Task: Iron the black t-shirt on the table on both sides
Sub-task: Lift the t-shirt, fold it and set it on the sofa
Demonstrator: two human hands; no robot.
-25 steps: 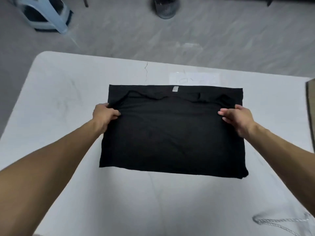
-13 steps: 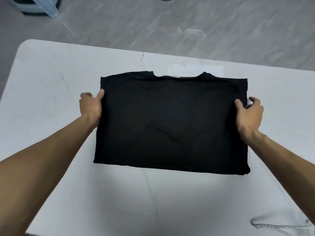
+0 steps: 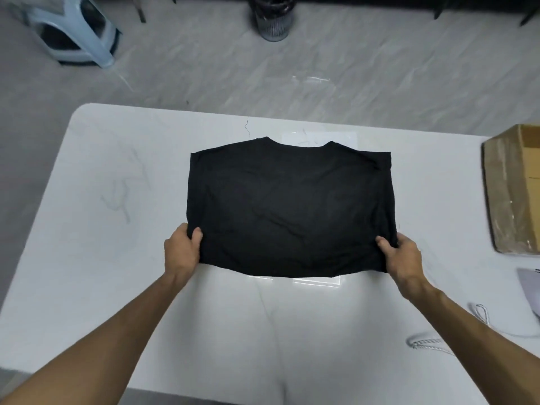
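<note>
The black t-shirt point(image 3: 289, 206) lies folded on the white table point(image 3: 117, 200), its neckline at the far edge and its sleeves tucked under. My left hand point(image 3: 182, 252) grips the shirt's near left corner, thumb on top of the cloth. My right hand point(image 3: 401, 257) grips the near right corner in the same way. The near edge of the shirt sags slightly between the two hands. A grey corner at the right border point(image 3: 529, 277) may be the iron; too little shows to tell.
An open cardboard box point(image 3: 511, 188) stands at the table's right edge. A white braided cord point(image 3: 429, 343) lies on the table near my right forearm. Beyond the table, a light blue stool point(image 3: 73, 33) and a dark mesh bin point(image 3: 273, 19) stand on the grey floor.
Both hands turned the shirt over, so the label side went face down, then slid from its side edges to the near corners. The view tilted up, bringing the box into sight.
</note>
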